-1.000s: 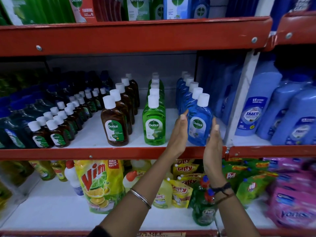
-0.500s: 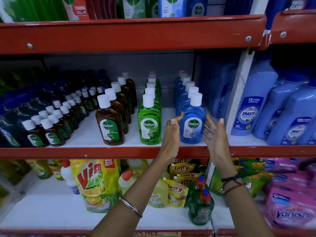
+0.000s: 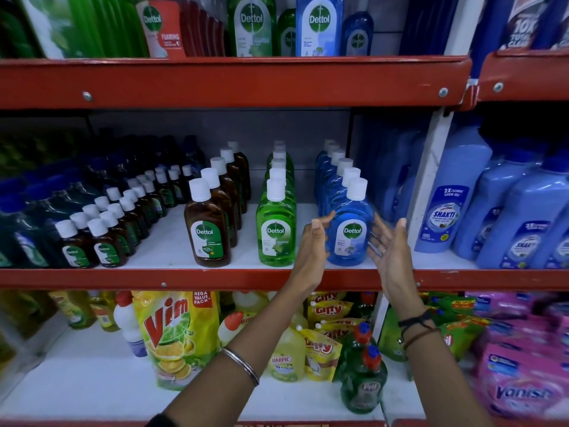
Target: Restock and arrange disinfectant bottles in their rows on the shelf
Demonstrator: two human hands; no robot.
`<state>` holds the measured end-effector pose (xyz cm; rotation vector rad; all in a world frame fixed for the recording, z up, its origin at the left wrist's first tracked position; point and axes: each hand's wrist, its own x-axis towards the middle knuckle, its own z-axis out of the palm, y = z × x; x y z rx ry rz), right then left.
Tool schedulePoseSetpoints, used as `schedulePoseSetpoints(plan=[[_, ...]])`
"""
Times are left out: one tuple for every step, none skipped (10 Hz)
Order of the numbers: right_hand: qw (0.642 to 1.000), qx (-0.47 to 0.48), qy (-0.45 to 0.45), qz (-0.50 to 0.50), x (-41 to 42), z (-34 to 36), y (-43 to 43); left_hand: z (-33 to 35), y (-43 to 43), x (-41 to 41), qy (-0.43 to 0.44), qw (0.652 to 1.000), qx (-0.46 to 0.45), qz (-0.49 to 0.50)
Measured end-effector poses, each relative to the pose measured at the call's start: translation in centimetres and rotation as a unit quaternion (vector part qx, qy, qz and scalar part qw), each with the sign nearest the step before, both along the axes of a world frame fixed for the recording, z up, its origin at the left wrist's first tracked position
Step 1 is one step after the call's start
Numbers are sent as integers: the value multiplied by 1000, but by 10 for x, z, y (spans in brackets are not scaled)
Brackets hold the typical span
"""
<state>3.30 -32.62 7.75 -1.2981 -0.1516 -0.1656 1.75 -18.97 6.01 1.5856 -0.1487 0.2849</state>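
The front blue Dettol bottle (image 3: 350,232) stands at the shelf (image 3: 215,278) edge between both hands. Left hand (image 3: 312,248) fingers curl loosely, seemingly brushing its side; right hand (image 3: 388,251) is spread, palm inward, just beside it.

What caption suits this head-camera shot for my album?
Both hands, left and right, open beside the front blue Dettol bottle on a red-edged shelf.

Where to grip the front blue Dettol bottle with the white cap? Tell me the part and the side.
Grip the front blue Dettol bottle by its broad lower body, from the front, palms on its two narrow sides. It stands upright at the red shelf lip, label forward, with the green bottle row apart on one side. The left hand and right hand already flank it, open.
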Motion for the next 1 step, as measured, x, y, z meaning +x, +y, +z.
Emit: schedulePoseSetpoints(plan=[[995,-2,-50,-88,-13,-17,-8,5,7,-9,-80,994,65,27]])
